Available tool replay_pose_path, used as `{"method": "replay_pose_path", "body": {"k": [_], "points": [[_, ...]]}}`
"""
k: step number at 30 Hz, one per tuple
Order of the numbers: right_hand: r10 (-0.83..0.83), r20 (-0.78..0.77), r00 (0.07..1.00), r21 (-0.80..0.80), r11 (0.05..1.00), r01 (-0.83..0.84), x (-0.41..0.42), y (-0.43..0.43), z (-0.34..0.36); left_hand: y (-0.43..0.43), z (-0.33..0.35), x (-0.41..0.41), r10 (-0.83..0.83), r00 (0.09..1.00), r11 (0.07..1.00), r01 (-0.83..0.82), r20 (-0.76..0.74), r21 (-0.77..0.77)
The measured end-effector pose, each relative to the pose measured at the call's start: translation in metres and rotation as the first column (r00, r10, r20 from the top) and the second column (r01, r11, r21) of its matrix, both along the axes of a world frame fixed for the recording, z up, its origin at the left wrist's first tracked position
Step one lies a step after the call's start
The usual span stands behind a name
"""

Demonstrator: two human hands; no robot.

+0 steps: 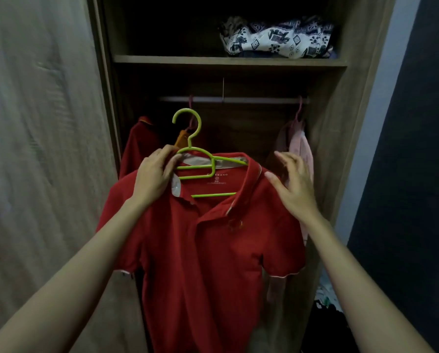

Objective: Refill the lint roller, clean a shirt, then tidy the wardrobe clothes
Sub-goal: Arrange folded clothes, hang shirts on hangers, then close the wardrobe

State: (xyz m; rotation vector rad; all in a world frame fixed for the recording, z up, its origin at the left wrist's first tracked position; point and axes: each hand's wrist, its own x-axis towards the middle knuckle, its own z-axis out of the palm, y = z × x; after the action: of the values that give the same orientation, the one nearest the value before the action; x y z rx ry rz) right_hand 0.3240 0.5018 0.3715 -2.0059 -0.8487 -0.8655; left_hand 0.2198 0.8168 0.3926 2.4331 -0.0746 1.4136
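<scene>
left hand [154, 174]: grasps the hanger [193, 161] at its shoulder, carrying the weight.
right hand [293, 184]: released, fingers spread by the collar, likely to steady it.
shirt [208, 250]: on the hanger, before the rail [238, 99], not yet hooked.

The rail [233, 99] is bare between the hung red shirt [139, 141] and pink garment [298, 141].

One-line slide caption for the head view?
Left hand grips a green hanger carrying a red polo shirt below the wardrobe rail; right hand open alongside.
</scene>
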Motion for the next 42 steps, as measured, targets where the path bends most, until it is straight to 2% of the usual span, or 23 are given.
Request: {"method": "replay_pose_path", "body": {"k": [2,4,8,11,14,18,20,23,26,28,31,35,39,42], "points": [[-0.040,-0.050,0.998,-0.132,0.991,0.033,0.003,0.004,0.001,-0.003,0.004,0.002,-0.056,0.998,0.998,0.056,0.004,-0.013],[-0.046,-0.024,0.999,-0.211,0.977,0.040,0.004,0.009,0.003,-0.007,0.007,0.004,-0.084,0.996,0.996,0.084,0.000,-0.013],[-0.007,0.124,0.992,-0.241,0.970,0.037,-0.008,0.019,0.011,-0.019,0.010,0.008,-0.111,0.993,0.991,0.113,-0.030,0.070],[0.036,0.126,0.991,-0.288,0.958,0.002,-0.021,0.035,0.013,-0.036,0.011,0.014,-0.104,0.989,0.974,0.123,-0.104,0.189],[0.032,0.115,0.993,-0.242,0.970,-0.003,-0.025,0.036,0.015,-0.042,0.014,0.014,-0.113,0.984,0.963,0.142,-0.134,0.229],[-0.009,0.097,0.995,-0.159,0.987,0.025,-0.018,0.017,0.017,-0.029,0.016,0.006,-0.073,0.991,0.982,0.092,-0.114,0.168],[0.037,0.026,0.999,-0.173,0.984,-0.032,-0.018,0.010,0.021,-0.030,0.014,0.005,-0.060,0.994,0.988,0.072,-0.091,0.136],[0.218,-0.188,0.958,-0.170,0.953,-0.250,-0.020,-0.015,0.034,-0.041,0.013,0.007,-0.126,0.992,0.991,0.128,-0.025,0.050],[0.351,-0.478,0.805,-0.090,0.892,-0.443,-0.030,-0.057,0.040,-0.052,0.014,0.008,-0.216,0.976,0.976,0.216,0.000,-0.021],[0.412,-0.549,0.727,0.036,0.881,-0.471,-0.036,-0.082,0.039,-0.061,0.014,0.013,-0.252,0.967,0.967,0.251,-0.020,-0.047],[0.410,-0.568,0.714,0.137,0.902,-0.409,-0.041,-0.107,0.037,-0.077,0.013,0.023,-0.295,0.952,0.955,0.293,-0.080,-0.033],[0.317,-0.546,0.776,0.160,0.948,-0.275,-0.044,-0.142,0.043,-0.075,0.007,0.030,-0.270,0.959,0.963,0.268,-0.081,-0.036],[0.226,-0.520,0.824,0.174,0.972,-0.157,-0.043,-0.160,0.047,-0.053,-0.007,0.030,-0.112,0.991,0.993,0.114,-0.069,0.025],[0.218,-0.520,0.826,0.226,0.968,-0.113,-0.039,-0.139,0.044,-0.037,-0.017,0.023,-0.005,0.999,0.998,0.008,-0.049,0.057]]}}
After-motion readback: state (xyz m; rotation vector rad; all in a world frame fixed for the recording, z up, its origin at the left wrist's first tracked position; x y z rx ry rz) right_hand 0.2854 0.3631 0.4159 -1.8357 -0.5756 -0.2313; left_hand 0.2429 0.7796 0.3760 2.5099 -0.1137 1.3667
